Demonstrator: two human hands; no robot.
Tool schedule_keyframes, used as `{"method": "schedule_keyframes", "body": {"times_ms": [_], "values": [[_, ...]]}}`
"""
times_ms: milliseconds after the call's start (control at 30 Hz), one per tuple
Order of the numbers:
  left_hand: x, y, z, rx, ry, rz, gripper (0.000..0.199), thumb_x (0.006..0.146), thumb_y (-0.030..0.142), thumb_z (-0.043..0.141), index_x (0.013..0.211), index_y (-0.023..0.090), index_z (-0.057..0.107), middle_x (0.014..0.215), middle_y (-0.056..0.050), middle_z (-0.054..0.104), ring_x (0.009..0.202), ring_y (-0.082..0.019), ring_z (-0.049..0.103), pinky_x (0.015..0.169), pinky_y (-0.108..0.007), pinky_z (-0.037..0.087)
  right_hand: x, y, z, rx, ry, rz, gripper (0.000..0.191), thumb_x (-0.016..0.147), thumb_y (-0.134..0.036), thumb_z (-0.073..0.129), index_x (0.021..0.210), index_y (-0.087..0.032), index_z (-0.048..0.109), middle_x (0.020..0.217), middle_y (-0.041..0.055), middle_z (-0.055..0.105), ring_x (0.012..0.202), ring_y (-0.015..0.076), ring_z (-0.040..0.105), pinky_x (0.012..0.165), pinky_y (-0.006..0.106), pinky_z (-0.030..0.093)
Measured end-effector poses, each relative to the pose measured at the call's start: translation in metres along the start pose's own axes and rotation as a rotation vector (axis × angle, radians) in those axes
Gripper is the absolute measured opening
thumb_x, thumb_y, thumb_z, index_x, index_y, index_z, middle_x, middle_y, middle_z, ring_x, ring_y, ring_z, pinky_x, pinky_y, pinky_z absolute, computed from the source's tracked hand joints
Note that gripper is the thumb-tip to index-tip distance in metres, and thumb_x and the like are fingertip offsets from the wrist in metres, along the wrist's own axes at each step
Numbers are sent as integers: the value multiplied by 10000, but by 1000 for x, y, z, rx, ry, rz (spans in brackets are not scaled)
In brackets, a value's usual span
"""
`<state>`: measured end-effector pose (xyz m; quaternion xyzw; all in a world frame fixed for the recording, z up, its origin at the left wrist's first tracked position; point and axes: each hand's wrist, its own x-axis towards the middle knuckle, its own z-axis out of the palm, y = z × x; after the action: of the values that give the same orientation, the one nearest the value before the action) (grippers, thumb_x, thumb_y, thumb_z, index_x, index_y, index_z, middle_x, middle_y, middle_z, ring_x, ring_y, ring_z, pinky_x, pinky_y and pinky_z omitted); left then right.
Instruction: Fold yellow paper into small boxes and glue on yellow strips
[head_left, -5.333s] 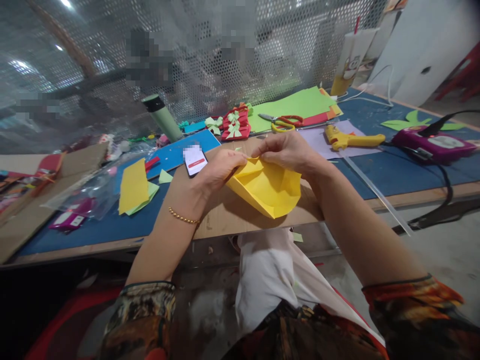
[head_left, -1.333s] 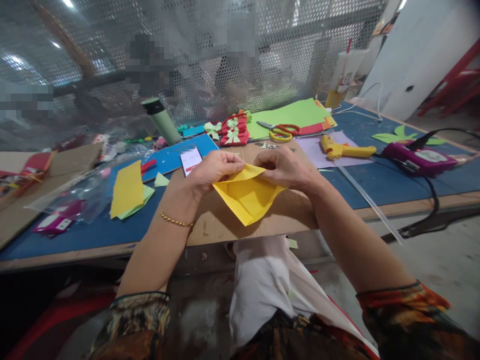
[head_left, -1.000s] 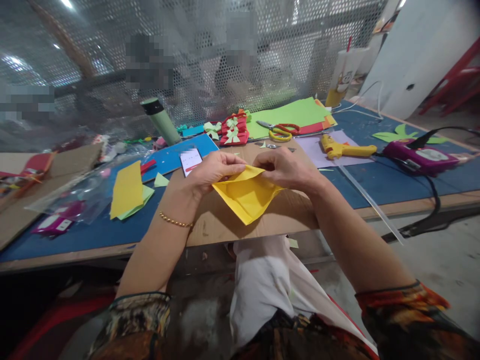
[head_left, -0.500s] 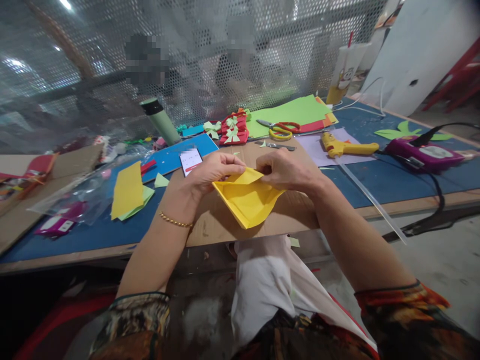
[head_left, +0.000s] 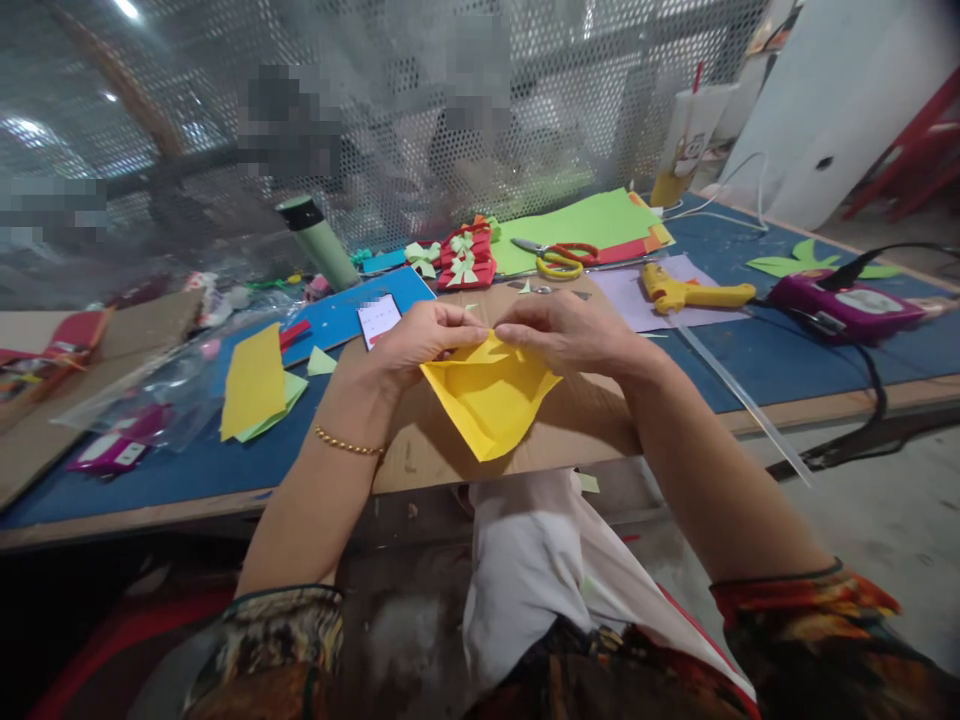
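Between my two hands is a folded piece of yellow paper (head_left: pixel 499 400), creased along its edges and pointing down toward me. My left hand (head_left: pixel 431 338) pinches its upper left edge, thumb and fingertips near the top corner. At the same corner, my right hand (head_left: pixel 559 330) presses the paper with thumb and fingers, its fingertips almost meeting those of the left. Beneath lies a sheet of brown cardboard (head_left: pixel 427 450). Just beyond the hands are a craft knife (head_left: pixel 577 294), partly hidden, and a phone (head_left: pixel 380 318) with its screen lit.
Scissors (head_left: pixel 559 262), red paper pieces with pale green bows (head_left: pixel 466 260) and green sheets (head_left: pixel 585 225) lie at the back. To the right are a yellow glue gun (head_left: pixel 694 293) and a purple device (head_left: pixel 847 305). A green bottle (head_left: pixel 321 243) stands left, behind yellow paper strips (head_left: pixel 253 385).
My right hand has shifted left along the paper's top edge, its fingers now close to the left hand's at the corner. The yellow paper has moved slightly left.
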<state>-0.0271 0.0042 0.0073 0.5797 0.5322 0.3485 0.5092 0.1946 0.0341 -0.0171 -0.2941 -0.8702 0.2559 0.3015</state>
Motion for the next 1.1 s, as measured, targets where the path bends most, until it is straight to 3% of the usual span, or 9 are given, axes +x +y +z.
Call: {"method": "schedule_keyframes", "body": {"times_ms": [233,367,433,733,900,1100], "values": [[4,-4,-5,-52,-58,-32,338,588,284,1025,797,129,809,757,-34,777,663,-129,687,622,-229,525,-2,8,2,192,-43,12,472,894,-642,751,897,-171,747,816,35,704,728,150,556,642,296,372],[6,-6,-5,-58,-38,-38,298,618,266,1016,766,128,797,728,-33,767,639,-123,686,610,-222,525,-1,9,1,224,184,-31,497,923,-671,722,828,-184,708,790,29,660,726,149,526,658,308,384],[6,-6,-4,-55,-22,-35,267,641,252,999,748,129,788,715,-32,761,635,-126,687,608,-226,528,0,9,0,168,223,-25,458,928,-601,739,733,-197,644,717,4,594,695,139,478,642,308,360],[2,-1,2,-49,1,-8,271,629,199,998,763,136,770,719,-12,754,641,-112,663,637,-224,531,0,4,1,85,46,148,406,939,-343,653,598,-215,473,605,-32,428,594,107,374,545,299,258],[1,-1,1,-8,-18,15,213,672,198,946,769,138,767,721,-9,746,643,-108,653,632,-220,517,-1,0,1,104,20,224,303,924,-299,636,646,-204,566,634,-22,513,596,113,439,560,297,283],[0,-1,2,63,-7,15,85,749,170,833,776,137,760,737,-10,733,648,-102,650,605,-205,480,0,-3,3,-34,77,202,169,850,-269,638,694,-204,638,648,-11,596,637,133,502,592,293,349]]}}
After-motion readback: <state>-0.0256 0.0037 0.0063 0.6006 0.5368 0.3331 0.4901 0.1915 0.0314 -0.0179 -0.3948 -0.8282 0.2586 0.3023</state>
